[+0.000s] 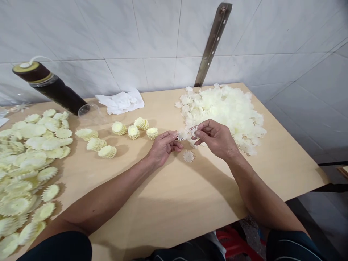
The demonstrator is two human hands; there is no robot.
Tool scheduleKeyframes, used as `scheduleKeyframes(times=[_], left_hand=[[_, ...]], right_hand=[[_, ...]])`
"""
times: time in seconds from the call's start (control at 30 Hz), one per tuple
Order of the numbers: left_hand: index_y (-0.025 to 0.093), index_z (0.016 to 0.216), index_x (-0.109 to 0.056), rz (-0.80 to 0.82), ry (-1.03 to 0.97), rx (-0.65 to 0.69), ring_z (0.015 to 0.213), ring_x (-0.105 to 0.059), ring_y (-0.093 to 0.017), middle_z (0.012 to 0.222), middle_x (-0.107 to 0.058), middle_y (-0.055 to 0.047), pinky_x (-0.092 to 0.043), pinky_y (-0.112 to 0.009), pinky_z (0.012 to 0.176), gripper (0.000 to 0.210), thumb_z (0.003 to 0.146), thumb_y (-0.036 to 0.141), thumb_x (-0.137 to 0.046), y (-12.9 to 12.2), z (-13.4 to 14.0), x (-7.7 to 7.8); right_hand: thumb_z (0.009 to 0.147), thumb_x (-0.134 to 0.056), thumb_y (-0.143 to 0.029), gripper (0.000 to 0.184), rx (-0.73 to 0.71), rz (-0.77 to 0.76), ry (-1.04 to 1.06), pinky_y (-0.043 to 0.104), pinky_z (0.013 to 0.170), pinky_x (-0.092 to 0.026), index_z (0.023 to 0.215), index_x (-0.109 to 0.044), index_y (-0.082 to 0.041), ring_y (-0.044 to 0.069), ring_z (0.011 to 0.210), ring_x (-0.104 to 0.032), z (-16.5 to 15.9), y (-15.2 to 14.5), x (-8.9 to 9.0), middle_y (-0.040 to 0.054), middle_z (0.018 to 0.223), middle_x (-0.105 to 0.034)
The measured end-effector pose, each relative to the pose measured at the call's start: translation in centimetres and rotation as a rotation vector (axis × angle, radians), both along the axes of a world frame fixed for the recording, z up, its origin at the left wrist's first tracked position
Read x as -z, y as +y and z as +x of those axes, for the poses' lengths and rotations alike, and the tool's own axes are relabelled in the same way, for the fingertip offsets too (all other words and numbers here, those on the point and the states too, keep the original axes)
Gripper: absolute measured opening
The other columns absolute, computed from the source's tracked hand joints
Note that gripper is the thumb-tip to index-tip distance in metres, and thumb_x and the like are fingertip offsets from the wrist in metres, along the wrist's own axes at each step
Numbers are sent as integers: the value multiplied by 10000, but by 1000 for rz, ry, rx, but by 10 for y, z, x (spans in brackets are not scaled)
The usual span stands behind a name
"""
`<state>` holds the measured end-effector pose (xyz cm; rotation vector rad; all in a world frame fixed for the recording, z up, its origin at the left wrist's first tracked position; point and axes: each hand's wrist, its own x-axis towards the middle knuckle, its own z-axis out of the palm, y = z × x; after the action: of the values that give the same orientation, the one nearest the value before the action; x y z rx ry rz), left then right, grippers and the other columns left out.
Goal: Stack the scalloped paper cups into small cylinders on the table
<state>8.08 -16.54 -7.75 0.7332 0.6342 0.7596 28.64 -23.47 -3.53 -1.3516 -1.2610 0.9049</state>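
Between thumb and fingers, my left hand [164, 146] pinches a thin, pale flower-shaped disc [182, 135] with a notched edge. My right hand [213, 137] is closed on a similar white flower-shaped disc [194, 131], held just to the right of the first one. Another single disc [188, 156] lies flat on the table below the hands. Behind my right hand spreads a large heap of loose pale discs [223, 108]. Left of my left hand stand several small stacks of yellowish discs [133, 132].
Large yellowish flower-shaped pieces [29, 163] cover the table's left side. A dark bottle [58, 88] leans near a clear plastic cup [91, 113] and a crumpled white tissue [122, 101]. A slotted metal bracket [213, 45] rises against the tiled wall [152, 29]. The wooden table [163, 210] ends at right.
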Motion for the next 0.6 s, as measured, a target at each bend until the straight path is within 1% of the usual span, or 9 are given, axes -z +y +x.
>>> scheduleKeyframes(times=[0.1, 0.17, 0.3, 0.4, 0.5, 0.6], left_hand=[[131, 931, -692, 30, 20, 2, 614, -696, -148, 751, -721, -33, -522, -239, 559, 466, 656, 365, -987, -1, 0, 1], [134, 946, -687, 54, 37, -5, 584, -676, -145, 740, -731, -37, -513, -243, 539, 488, 632, 348, -994, -2, 0, 3], [140, 920, -692, 94, 61, -19, 556, -647, -136, 739, -737, -40, -498, -244, 503, 471, 619, 350, -987, -5, 3, 5], [147, 905, -691, 117, 82, -27, 557, -648, -136, 729, -732, -39, -504, -243, 501, 447, 642, 369, -975, -7, 4, 5], [145, 938, -691, 149, 108, -30, 544, -653, -143, 706, -726, -38, -510, -244, 490, 491, 642, 411, -979, -8, 5, 5], [145, 977, -690, 189, 137, -34, 524, -656, -149, 670, -711, -27, -520, -249, 482, 549, 652, 484, -973, -9, 4, 6]], right_hand=[[897, -838, -436, 273, -25, -8, -27, 384, 744, -703, 1014, -734, -213, 201, 821, -761, -2, 1, 0, 46, 940, -779], [892, -835, -423, 265, -34, -9, -48, 385, 763, -700, 1027, -752, -210, 207, 857, -762, -3, 0, -1, 60, 985, -792], [881, -829, -417, 263, 21, -6, -131, 387, 743, -698, 1008, -757, -198, 211, 861, -754, -5, 0, -3, 75, 1010, -792], [920, -784, -447, 289, 43, -9, -209, 376, 692, -692, 1070, -750, -203, 235, 935, -747, -5, -1, 0, 95, 1082, -781], [958, -741, -473, 349, -37, -35, -269, 359, 658, -680, 1200, -731, -221, 247, 984, -743, -6, -1, 5, 113, 1192, -768], [939, -765, -455, 400, -80, -98, -326, 342, 644, -657, 1264, -720, -226, 248, 958, -752, -10, -1, 12, 122, 1187, -770]])
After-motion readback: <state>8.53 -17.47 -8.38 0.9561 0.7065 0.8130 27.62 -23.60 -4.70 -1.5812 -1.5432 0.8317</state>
